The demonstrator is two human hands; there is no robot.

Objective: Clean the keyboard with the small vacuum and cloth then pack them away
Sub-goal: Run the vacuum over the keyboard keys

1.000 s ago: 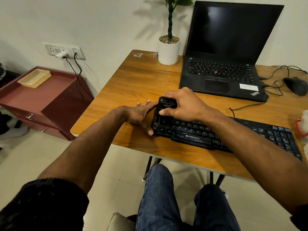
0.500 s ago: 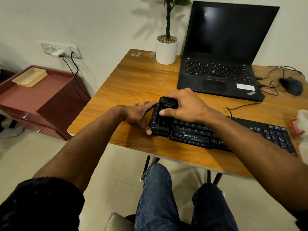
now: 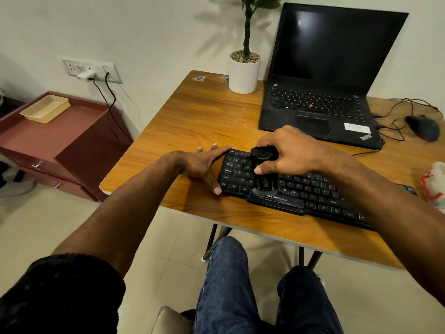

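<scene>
So I'm mid-vacuum here. My left hand point(image 3: 204, 165) lies flat with straight fingers at the left end of the black corded keyboard point(image 3: 310, 189), which sits along the near edge of the wooden table point(image 3: 192, 121), bracing it. My right hand point(image 3: 291, 153) is curled round the small black handheld vacuum point(image 3: 263, 169), brush down on the left-side keys. I'd say most keys are left, plus wiping and packing. Can't tell if the white bundle point(image 3: 434, 183) at the right edge is the cloth.

A: Dim, warm indoor light; the plant point(image 3: 246, 27) throws a soft shadow on the wall toward nine o'clock.

B: Faint glare on the laptop point(image 3: 320, 75) screen. Edges bow, wide-angle. The mouse point(image 3: 422, 127) at three o'clock looks soft.
</scene>
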